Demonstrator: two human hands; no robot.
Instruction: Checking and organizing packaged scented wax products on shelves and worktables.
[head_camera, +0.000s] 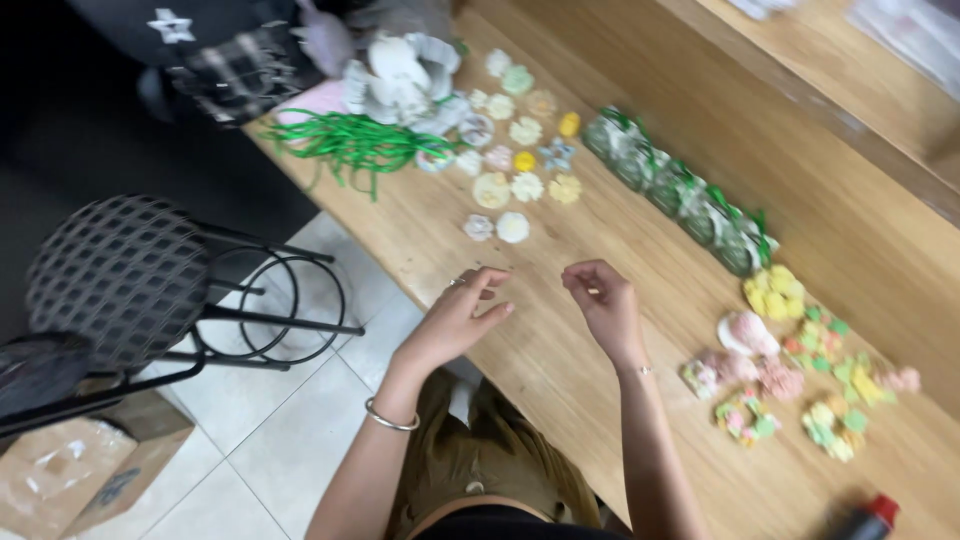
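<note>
Nearest the hands lay a spread of small flat flower pieces (513, 160) on the wooden table (560, 360), pale ones in white, cream, yellow and soft green, each about round with scalloped edges. The two closest, a whitish flower (479, 227) and a cream round flower (513, 227), sat side by side just beyond the fingertips, untouched.

Behind the spread was a tangle of green ribbon (345, 140) and a crumpled white and grey wrapping (400, 75) near the table's far corner. A row of clear packets tied with green ribbon (680, 190) ran diagonally along the table to the right of the flowers. Further right lay a second group of brighter flower pieces (800, 370) in yellow, pink and green. A dark bottle with a red cap (868, 518) showed at the lower right edge. On the floor at the left stood a black mesh stool (120, 280) and a brown cardboard box (75, 470).

The left hand (458, 318) hovered over the table edge, a bangle on its wrist, thumb and fingers loosely parted and holding nothing that could be made out. The right hand (602, 305) was raised beside it, fingers curled inward with thumb and forefinger pinched together; whether something tiny sat between them could not be told. The two hands were near but not touching.
</note>
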